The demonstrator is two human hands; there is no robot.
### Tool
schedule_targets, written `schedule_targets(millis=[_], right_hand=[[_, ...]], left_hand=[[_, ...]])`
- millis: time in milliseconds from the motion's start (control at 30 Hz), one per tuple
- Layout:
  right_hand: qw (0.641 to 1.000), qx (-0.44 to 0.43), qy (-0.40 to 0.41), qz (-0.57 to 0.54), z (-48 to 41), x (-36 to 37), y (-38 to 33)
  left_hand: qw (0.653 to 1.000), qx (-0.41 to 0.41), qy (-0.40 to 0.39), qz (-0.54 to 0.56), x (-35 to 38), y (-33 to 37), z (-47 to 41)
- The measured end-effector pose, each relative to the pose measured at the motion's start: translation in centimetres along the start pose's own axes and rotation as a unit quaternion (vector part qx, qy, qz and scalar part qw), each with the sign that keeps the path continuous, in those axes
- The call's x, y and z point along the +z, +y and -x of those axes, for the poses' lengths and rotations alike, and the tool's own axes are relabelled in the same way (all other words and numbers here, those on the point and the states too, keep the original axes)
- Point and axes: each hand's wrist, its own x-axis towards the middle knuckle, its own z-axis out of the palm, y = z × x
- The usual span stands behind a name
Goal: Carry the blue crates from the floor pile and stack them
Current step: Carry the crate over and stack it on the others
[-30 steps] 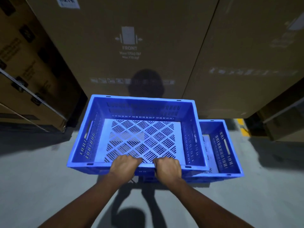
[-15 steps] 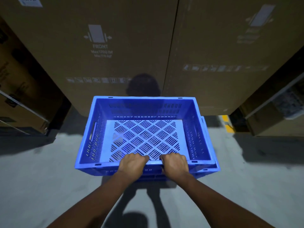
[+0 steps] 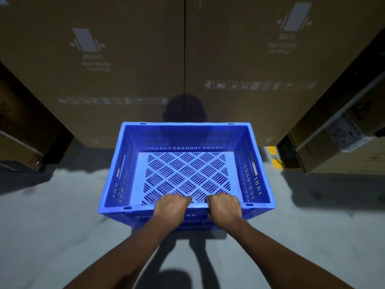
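Note:
A blue slatted plastic crate (image 3: 187, 138) fills the middle of the head view, empty, with hand slots in both end walls. My left hand (image 3: 171, 207) and my right hand (image 3: 224, 209) grip its near rim side by side, fingers curled over the edge. Directly beneath it sits a second blue crate (image 3: 191, 225), almost wholly hidden; only a strip of its near wall shows below my hands. The upper crate lines up over the lower one.
Two tall cardboard cartons (image 3: 129, 65) stand close behind the crates like a wall. More cartons flank the gap at the left (image 3: 25, 130) and right (image 3: 341, 142). Grey concrete floor (image 3: 52, 226) spreads around, with a yellow floor mark (image 3: 274, 155) at the right.
The crate in my hands has shifted right until it covers the crate on the floor, which showed at its right side a second ago. The view has panned the same way.

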Motion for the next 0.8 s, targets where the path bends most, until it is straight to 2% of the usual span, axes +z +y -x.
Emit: schedule_targets(millis=[233,567,633,733,800], right_hand=[[1.000,-0.021,0.003,0.009,-0.1,0.1,-0.2],[0.997,-0.016,0.047,0.062,-0.6,1.1,-0.8],[0.998,-0.013,0.021,0.059,-0.6,0.7,-0.8],[0.996,0.007,-0.055,0.065,0.0,-0.6,-1.1],[0.997,0.008,-0.055,0.050,1.1,-2.2,-2.0]], left_hand=[[1.000,-0.015,-0.014,0.013,0.0,0.0,0.1],[0.996,-0.043,0.076,0.025,1.3,0.4,-0.4],[0.997,-0.038,0.048,0.039,1.1,0.1,-0.3],[0.997,-0.019,-0.038,0.061,0.4,-0.4,0.0],[0.994,-0.018,-0.045,0.097,-0.8,-0.3,1.2]])
